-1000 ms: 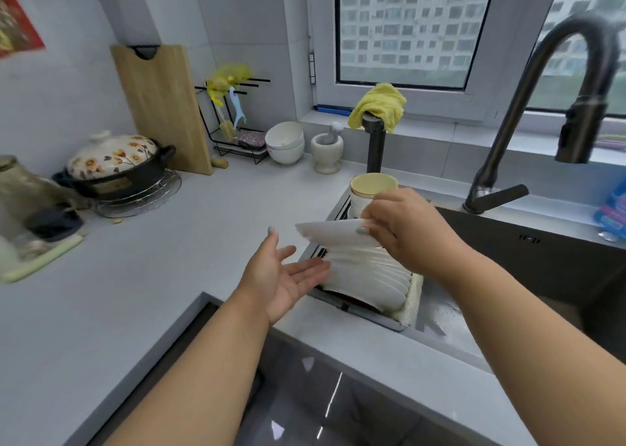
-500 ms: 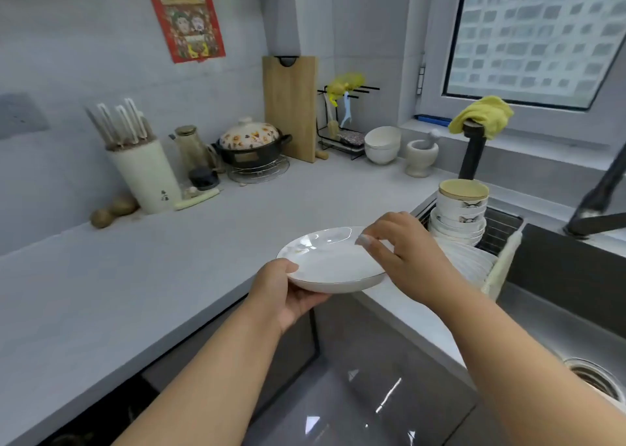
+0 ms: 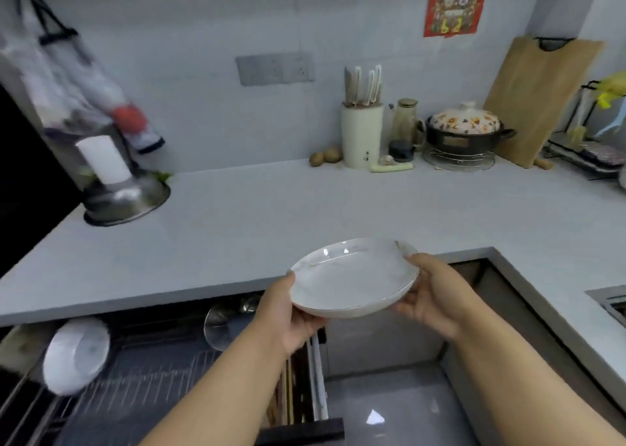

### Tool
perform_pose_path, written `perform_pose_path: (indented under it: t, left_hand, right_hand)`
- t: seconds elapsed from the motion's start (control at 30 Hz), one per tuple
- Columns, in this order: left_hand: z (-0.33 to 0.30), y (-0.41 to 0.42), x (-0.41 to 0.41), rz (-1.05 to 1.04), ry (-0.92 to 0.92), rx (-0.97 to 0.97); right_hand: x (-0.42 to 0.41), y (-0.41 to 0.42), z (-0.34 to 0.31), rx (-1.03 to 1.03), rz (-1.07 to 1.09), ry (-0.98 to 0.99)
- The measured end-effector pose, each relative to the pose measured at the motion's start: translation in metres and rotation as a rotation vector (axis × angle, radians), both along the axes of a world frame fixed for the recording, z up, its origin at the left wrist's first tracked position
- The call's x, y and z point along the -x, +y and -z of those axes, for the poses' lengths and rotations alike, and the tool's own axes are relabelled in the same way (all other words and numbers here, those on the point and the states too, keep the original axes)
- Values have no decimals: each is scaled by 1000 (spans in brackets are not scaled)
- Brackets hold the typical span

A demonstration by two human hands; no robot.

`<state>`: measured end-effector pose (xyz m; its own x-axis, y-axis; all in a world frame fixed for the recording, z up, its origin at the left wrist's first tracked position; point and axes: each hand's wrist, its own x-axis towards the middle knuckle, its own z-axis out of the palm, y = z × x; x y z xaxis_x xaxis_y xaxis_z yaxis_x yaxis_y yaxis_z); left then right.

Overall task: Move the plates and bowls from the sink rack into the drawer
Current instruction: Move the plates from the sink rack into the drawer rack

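Note:
A shallow white plate point(image 3: 352, 276) with a thin gold rim hangs level in front of the counter edge. My left hand point(image 3: 288, 313) grips its left rim, thumb on top. My right hand point(image 3: 430, 296) holds the right rim from beneath and beside. Below and to the left the drawer point(image 3: 162, 381) stands pulled out, its dark wire rack showing. One white plate point(image 3: 76, 356) stands on edge in the rack at the left. A metal strainer point(image 3: 227, 320) lies at the back of the drawer. The sink rack is out of view.
The white counter point(image 3: 305, 208) runs in an L. On it stand a steel bowl point(image 3: 125, 198), a knife block point(image 3: 361, 137), two potatoes point(image 3: 325, 157), a flowered pot point(image 3: 464, 130) and a cutting board point(image 3: 538, 96). The sink's corner point(image 3: 609, 301) shows at right.
My view has swung left from the sink to the open drawer. The plate, lifted from the sink rack by my right hand, is now held in both hands in front of the counter.

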<state>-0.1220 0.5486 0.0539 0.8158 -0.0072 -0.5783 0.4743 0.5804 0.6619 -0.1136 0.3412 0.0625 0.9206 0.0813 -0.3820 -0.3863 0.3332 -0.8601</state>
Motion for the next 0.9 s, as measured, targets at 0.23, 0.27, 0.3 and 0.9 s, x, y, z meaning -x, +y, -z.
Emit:
perform_pose_path:
  t: [0.23,0.27,0.3,0.9]
  left_hand:
    - [30,162,39,-111,67,-127]
    - [36,187,47,-122,82,-188]
    - [43,211,54,-136,99,-257]
    - [133,500,136,4,104,-976]
  right_hand:
    - [6,163,14,-43,-81,69]
    - [7,186,18,-22,-101,86]
    - [8,209,21,1,-123,99]
    - [2,529,138,537,-379,148]
